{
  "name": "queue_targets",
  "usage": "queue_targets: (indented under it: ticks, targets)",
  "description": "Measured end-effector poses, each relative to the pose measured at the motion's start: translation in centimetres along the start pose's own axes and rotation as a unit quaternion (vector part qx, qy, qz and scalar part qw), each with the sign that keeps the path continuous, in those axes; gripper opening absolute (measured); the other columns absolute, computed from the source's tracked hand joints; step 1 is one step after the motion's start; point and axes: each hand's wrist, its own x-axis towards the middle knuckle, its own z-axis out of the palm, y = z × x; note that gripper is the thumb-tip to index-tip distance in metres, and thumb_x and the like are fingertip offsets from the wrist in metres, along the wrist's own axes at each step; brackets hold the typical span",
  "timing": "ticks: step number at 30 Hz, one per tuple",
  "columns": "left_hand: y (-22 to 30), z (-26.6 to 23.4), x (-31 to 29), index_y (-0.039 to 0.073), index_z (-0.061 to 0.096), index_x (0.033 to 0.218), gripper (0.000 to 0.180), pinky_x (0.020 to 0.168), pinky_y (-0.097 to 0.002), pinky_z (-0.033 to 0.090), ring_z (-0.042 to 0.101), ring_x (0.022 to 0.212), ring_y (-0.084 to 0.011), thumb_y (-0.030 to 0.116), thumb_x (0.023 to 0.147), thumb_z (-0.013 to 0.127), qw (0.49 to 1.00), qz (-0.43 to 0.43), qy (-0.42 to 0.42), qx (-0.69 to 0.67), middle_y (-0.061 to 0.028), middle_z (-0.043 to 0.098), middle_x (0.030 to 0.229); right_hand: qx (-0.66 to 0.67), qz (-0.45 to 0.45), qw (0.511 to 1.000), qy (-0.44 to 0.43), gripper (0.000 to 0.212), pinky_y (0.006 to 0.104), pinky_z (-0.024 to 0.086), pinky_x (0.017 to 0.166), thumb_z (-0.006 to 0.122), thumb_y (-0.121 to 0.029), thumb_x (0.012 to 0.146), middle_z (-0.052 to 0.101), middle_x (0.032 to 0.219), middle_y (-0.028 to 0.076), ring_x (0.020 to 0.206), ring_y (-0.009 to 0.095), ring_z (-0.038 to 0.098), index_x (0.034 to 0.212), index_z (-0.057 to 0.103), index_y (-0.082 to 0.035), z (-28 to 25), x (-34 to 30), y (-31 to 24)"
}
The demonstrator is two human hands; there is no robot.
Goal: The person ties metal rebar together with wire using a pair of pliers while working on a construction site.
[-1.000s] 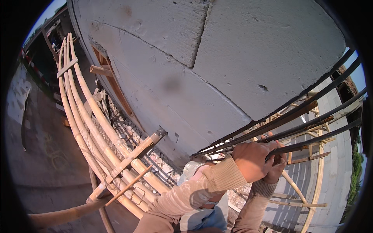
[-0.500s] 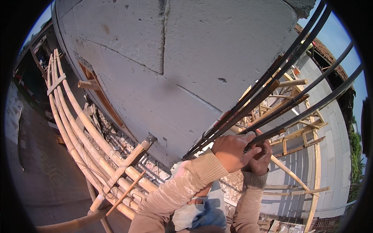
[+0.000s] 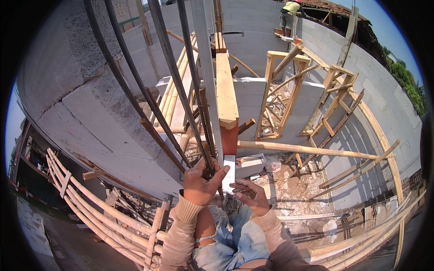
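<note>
Several dark steel bars (image 3: 169, 58) rise in a bundle in front of me, beside the grey block wall. My left hand (image 3: 199, 185) is at the bars' lower part, its fingers curled round one bar and its thumb pointing right. The hand covers the spot where it grips. To its right, my right hand (image 3: 252, 198) is apart from the bars, with fingers loosely bent and spaced, and nothing visible in it. Its fingertips are near a narrow white ledge (image 3: 229, 176). Just beyond the ledge stands a timber post (image 3: 226, 92) with a reddish lower part.
Bamboo poles (image 3: 108, 217) run along the lower left, and more (image 3: 361, 253) at the lower right. A grey block wall (image 3: 90, 117) stands left. Timber frames (image 3: 289, 95) and a bamboo crosspiece (image 3: 307, 150) lie beyond. Rubble covers the ground below. Another person (image 3: 290, 17) stands far off.
My view has swung to the right, so the bars now stand upright in front. My right hand has come away from the bars; my left hand stays at them.
</note>
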Motion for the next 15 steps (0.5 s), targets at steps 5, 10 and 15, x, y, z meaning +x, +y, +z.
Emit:
queue_targets:
  ticks: [5, 10, 15]
  targets:
    - [-0.1, 0.2, -0.1, 0.003, 0.058, 0.091, 0.023, 0.060, -0.0203, 0.044, 0.055, 0.069, -0.0031, 0.010, 0.088, 0.080, 0.999, 0.015, 0.010, -0.044, 0.0011, 0.064, 0.077, 0.000, -0.081, 0.997, 0.006, 0.037, 0.0304, 0.051, 0.093, 0.068, -0.015, 0.096, 0.068, 0.126, 0.012, 0.113, 0.016, 0.063, 0.128, 0.063, 0.003, 1.5, 2.1, -0.1]
    - [-0.9, -0.1, -0.2, 0.003, 0.058, 0.091, 0.023, 0.061, -0.0219, 0.046, 0.056, 0.070, -0.0039, 0.013, 0.090, 0.079, 0.999, -0.011, -0.014, -0.029, -0.0003, 0.065, 0.078, -0.109, -0.262, 0.958, 0.030, 0.031, 0.0332, 0.049, 0.097, 0.065, -0.007, 0.093, 0.069, 0.120, 0.015, 0.112, 0.023, 0.065, 0.124, 0.067, 0.001, 3.4, 7.3, -3.2]
    - [-1.1, -0.4, -0.2, 0.003, 0.063, 0.109, 0.041, 0.068, -0.0361, 0.051, 0.062, 0.067, -0.0241, 0.035, 0.088, 0.078, 0.994, 0.089, 0.015, 0.062, -0.0098, 0.065, 0.078, -0.109, -0.266, 0.957, -0.037, 0.013, 0.0284, 0.049, 0.079, 0.060, -0.007, 0.094, 0.063, 0.094, 0.006, 0.087, 0.015, 0.060, 0.103, 0.061, 0.002, 4.6, 10.5, -4.6]
